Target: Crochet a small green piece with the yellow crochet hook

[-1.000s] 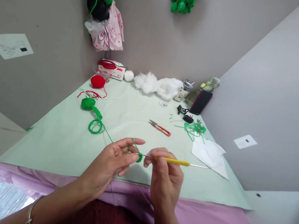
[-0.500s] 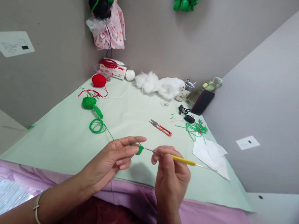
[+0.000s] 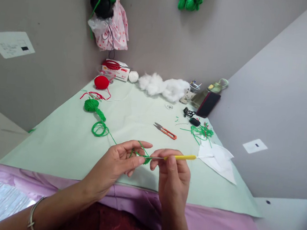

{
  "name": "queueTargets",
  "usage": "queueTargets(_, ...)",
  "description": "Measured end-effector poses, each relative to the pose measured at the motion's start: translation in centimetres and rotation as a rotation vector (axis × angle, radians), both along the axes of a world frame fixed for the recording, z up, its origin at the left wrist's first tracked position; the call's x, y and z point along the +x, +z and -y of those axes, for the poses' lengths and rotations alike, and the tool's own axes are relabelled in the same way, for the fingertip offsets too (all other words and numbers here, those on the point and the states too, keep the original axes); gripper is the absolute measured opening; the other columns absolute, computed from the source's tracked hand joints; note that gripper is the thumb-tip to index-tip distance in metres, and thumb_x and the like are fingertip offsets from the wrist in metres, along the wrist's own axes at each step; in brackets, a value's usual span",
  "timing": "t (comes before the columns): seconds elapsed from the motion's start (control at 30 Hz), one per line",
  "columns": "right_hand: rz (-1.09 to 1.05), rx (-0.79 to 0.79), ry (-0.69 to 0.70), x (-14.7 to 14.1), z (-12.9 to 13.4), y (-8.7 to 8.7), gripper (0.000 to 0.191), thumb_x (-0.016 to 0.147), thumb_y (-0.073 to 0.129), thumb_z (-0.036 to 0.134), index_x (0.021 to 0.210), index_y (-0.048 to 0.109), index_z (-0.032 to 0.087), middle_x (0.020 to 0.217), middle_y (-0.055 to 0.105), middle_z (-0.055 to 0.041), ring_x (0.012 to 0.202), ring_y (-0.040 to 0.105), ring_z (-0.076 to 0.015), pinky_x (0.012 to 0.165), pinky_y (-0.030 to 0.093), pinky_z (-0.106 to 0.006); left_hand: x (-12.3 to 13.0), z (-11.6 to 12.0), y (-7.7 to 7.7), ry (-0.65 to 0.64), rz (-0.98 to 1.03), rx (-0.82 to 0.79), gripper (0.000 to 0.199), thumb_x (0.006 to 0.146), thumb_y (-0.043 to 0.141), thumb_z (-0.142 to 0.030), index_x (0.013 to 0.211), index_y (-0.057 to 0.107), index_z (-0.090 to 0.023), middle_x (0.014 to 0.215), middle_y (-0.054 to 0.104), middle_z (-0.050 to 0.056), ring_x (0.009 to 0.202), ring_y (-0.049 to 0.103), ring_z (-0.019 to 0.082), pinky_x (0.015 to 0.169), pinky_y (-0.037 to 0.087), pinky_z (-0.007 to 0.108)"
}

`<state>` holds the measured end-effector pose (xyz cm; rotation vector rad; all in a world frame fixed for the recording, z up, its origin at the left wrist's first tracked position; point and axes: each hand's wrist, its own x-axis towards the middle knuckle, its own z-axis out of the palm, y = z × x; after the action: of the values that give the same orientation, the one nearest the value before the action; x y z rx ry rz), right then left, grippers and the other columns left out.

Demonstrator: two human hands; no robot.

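A small green crochet piece [image 3: 147, 161] is pinched between the thumb and fingers of my left hand [image 3: 114, 166]. Green yarn passes over that hand's raised index finger and leads back to a loose coil [image 3: 100, 128] and a green yarn ball [image 3: 91, 105]. My right hand [image 3: 173, 176] grips a crochet hook [image 3: 183, 157] by its yellow handle. The hook's thin metal shaft points left, and its tip is at the green piece, partly hidden by my left thumb.
Thread snips [image 3: 165, 130] lie beyond my hands. Red yarn [image 3: 101, 82], a box [image 3: 116, 71] and white stuffing [image 3: 163, 87] line the back. At right are a phone [image 3: 208, 104], green yarn scraps [image 3: 203, 131] and white paper [image 3: 217, 161].
My right hand has moved left and brought the hook to the green piece, its back end tilting up. My left hand has shifted slightly right, with yarn now stretched from the index finger to the piece.
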<state>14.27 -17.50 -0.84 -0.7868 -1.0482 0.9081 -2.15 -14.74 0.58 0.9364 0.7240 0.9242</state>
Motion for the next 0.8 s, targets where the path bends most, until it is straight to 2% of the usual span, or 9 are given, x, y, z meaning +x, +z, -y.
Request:
queueTargets(0.07, 0.075, 0.033, -0.023, 0.1, 0.3, 0.0, 0.023, 0.108, 0.055, 0.027, 0.098, 0.075, 0.024, 0.092, 0.078, -0.0013, 0.069, 0.072, -0.0107, 0.067, 0.060, -0.026, -0.1, 0.1, 0.0, 0.002, -0.021, 0.018, 0.029, 0.089, 0.081, -0.031, 0.117, 0.082, -0.026, 0.086, 0.061, -0.002, 0.066, 0.045, 0.009, 0.055, 0.039, 0.020)
queueTargets(0.17, 0.277, 0.112, -0.136, 0.3, 1.1, -0.3, 0.024, 0.108, 0.050, 0.020, 0.106, 0.074, 0.025, 0.096, 0.078, -0.0021, 0.075, 0.073, -0.0125, 0.073, 0.061, -0.029, -0.2, 0.1, 0.0, 0.036, -0.063, 0.060, 0.028, 0.088, 0.081, -0.029, 0.116, 0.082, -0.026, 0.085, 0.060, -0.002, 0.066, 0.046, 0.009, 0.057, 0.039, 0.021)
queueTargets(0.33, 0.716, 0.371, -0.278, 0.4, 1.7, -0.9, 0.028, 0.104, 0.050, 0.010, 0.120, 0.069, 0.024, 0.104, 0.078, -0.0058, 0.094, 0.075, -0.0173, 0.080, 0.062, -0.031, 0.1, 0.3, -0.1, 0.102, -0.095, 0.093, 0.029, 0.087, 0.082, -0.025, 0.116, 0.081, -0.026, 0.084, 0.060, -0.004, 0.061, 0.043, 0.006, 0.059, 0.036, 0.021)
queueTargets(0.43, 1.005, 0.481, -0.403, 0.2, 1.6, -1.5, 0.033, 0.101, 0.057, 0.010, 0.129, 0.069, 0.024, 0.108, 0.077, -0.0085, 0.098, 0.075, -0.0193, 0.078, 0.064, -0.031, 0.5, 0.5, 0.0, 0.125, -0.030, 0.045, 0.035, 0.084, 0.086, -0.026, 0.118, 0.080, -0.026, 0.083, 0.060, -0.004, 0.060, 0.043, 0.005, 0.057, 0.035, 0.019)
queueTargets(0.5, 1.088, 0.515, -0.486, 0.0, 1.5, -1.8, 0.037, 0.099, 0.061, 0.008, 0.130, 0.071, 0.026, 0.112, 0.076, -0.0092, 0.100, 0.075, -0.0207, 0.078, 0.064, -0.032, 0.6, 0.5, 0.2, 0.071, 0.072, -0.064, 0.040, 0.082, 0.089, -0.030, 0.120, 0.079, -0.024, 0.080, 0.059, -0.005, 0.055, 0.039, 0.003, 0.052, 0.033, 0.018)
queueTargets(0.57, 0.962, 0.477, -0.498, -0.2, 1.5, -1.7, 0.034, 0.099, 0.060, 0.008, 0.124, 0.074, 0.027, 0.107, 0.076, -0.0081, 0.096, 0.074, -0.0205, 0.077, 0.063, -0.033, 0.5, 0.4, 0.4, -0.003, 0.171, -0.202, 0.041, 0.080, 0.090, -0.030, 0.119, 0.080, -0.020, 0.072, 0.053, -0.007, 0.049, 0.029, 0.001, 0.047, 0.028, 0.017)
queueTargets(0.63, 0.687, 0.355, -0.429, -0.4, 1.4, -1.2, 0.028, 0.102, 0.055, 0.009, 0.114, 0.075, 0.025, 0.092, 0.074, -0.0048, 0.085, 0.071, -0.0187, 0.073, 0.061, -0.034, 0.4, 0.2, 0.6, -0.028, 0.220, -0.268, 0.037, 0.080, 0.090, -0.027, 0.115, 0.081, -0.017, 0.067, 0.047, -0.009, 0.047, 0.021, -0.001, 0.045, 0.025, 0.015)
queueTargets(0.73, 0.352, 0.188, -0.273, -0.6, 1.0, -0.3, 0.025, 0.105, 0.052, 0.015, 0.103, 0.075, 0.025, 0.078, 0.070, -0.0011, 0.071, 0.066, -0.0161, 0.066, 0.057, -0.032, 0.3, 0.1, 0.7, 0.021, 0.209, -0.192, 0.035, 0.080, 0.091, -0.024, 0.113, 0.082, -0.019, 0.074, 0.055, -0.006, 0.049, 0.027, 0.000, 0.043, 0.026, 0.014)
queueTargets(0.8, 0.327, 0.161, -0.212, -0.8, 0.8, 0.1, 0.023, 0.105, 0.055, 0.017, 0.102, 0.077, 0.025, 0.084, 0.073, -0.0021, 0.073, 0.067, -0.0158, 0.067, 0.058, -0.032, 0.4, 0.1, 0.7, 0.037, 0.181, -0.121, 0.036, 0.079, 0.092, -0.026, 0.113, 0.083, -0.021, 0.080, 0.061, -0.003, 0.053, 0.036, 0.002, 0.044, 0.029, 0.014)
